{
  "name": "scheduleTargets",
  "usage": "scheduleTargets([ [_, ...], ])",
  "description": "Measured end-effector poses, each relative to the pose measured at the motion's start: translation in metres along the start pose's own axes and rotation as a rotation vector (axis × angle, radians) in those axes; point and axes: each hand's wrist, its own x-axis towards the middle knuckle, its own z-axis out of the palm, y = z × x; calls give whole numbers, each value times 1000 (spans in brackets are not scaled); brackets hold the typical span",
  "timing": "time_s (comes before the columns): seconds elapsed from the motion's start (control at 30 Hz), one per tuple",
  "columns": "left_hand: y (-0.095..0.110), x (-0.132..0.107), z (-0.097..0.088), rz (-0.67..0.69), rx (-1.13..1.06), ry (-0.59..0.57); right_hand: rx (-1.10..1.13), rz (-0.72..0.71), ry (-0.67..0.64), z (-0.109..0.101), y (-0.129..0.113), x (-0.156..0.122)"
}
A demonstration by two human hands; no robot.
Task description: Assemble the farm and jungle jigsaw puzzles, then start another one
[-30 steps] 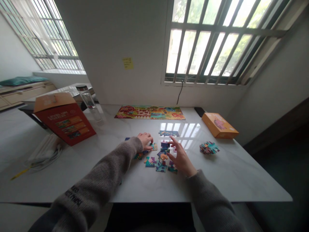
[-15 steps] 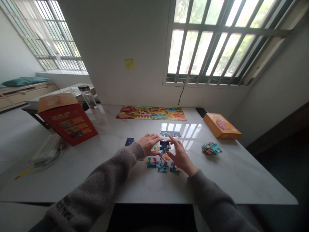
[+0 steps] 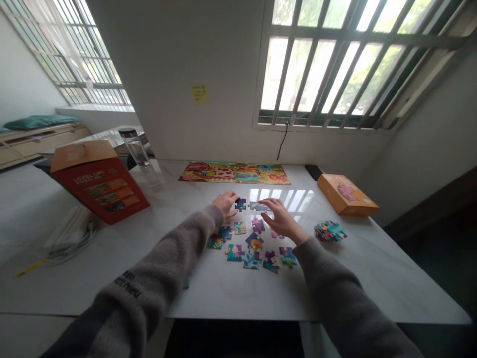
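My left hand (image 3: 225, 205) holds a dark blue puzzle piece (image 3: 240, 204) by its left side, between fingers and thumb. The piece lies just left of a joined blue puzzle strip (image 3: 256, 206), with a small gap between them. Over the right end of that strip, my right hand (image 3: 281, 219) has its thumb and fingers apart; whether a fingertip touches the strip I cannot tell. Loose pieces lie nearer to me, among them a purple piece (image 3: 258, 225), an orange-patterned piece (image 3: 255, 241) and a teal piece (image 3: 252, 259). My left sleeve partly covers others.
A finished farm puzzle (image 3: 234, 173) lies along the wall. At right are a piece pile (image 3: 330, 231), an orange box (image 3: 346, 194) and a dark flat object (image 3: 313, 172). A red box (image 3: 102, 184), a glass bottle (image 3: 136, 148) and a white power strip (image 3: 70, 231) stand left.
The dark blue piece has moved away from me and left, from between my hands to beside the strip. My left hand went with it; my right hand has shifted slightly right and away from it.
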Motion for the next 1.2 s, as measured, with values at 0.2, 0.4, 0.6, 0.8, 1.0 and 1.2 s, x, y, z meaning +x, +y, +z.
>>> scheduleTargets([
  [0.2,-23,38,28,-138,-53,-120,-93,50,-79,27,36,17],
  [0.4,-18,54,49,-113,-19,-172,-167,101,-120,40,35,13],
  [0.6,-23,65,47,-74,-13,-243,-232,111,-181,40,29,8],
  [0.8,-33,55,39,-94,-14,-240,-225,99,-173,43,34,6],
  [1.0,-58,32,20,-125,-31,-251,-224,111,-183,46,38,5],
  [1.2,-68,22,8,-154,-81,-256,-218,104,-169,44,36,5],
])
